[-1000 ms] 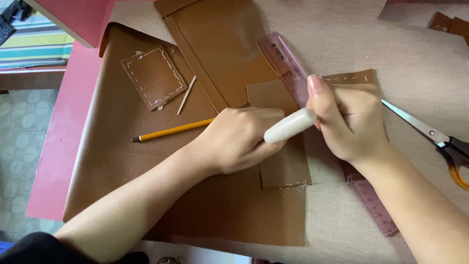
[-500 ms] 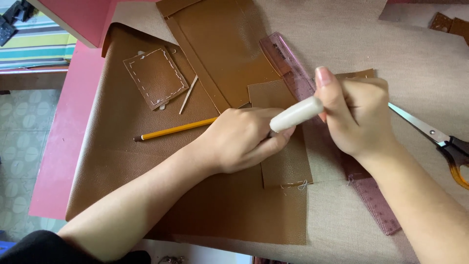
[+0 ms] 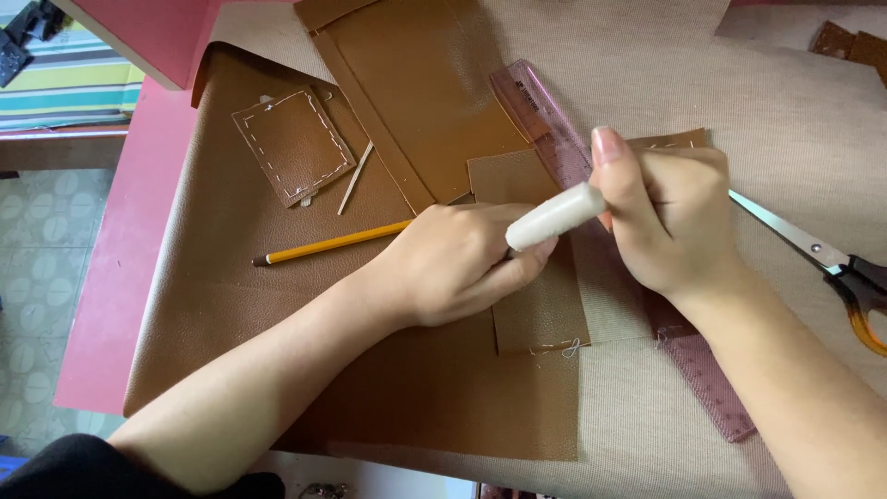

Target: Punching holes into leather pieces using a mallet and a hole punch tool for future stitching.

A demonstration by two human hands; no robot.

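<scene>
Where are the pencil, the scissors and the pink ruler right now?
pencil (image 3: 333, 243): head view, middle of the yellow shaft.
scissors (image 3: 785, 233): head view, on the metal blade.
pink ruler (image 3: 545, 115): head view, upper end, above the right hand (image 3: 670, 217).

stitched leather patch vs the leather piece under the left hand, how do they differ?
The stitched patch carries a white dashed seam around its edge; the leather piece shows only loose threads at its bottom edge. The patch lies tilted and untouched; the piece sits squarer, pinned by the left hand. The patch looks smaller. Both are brown.
</scene>
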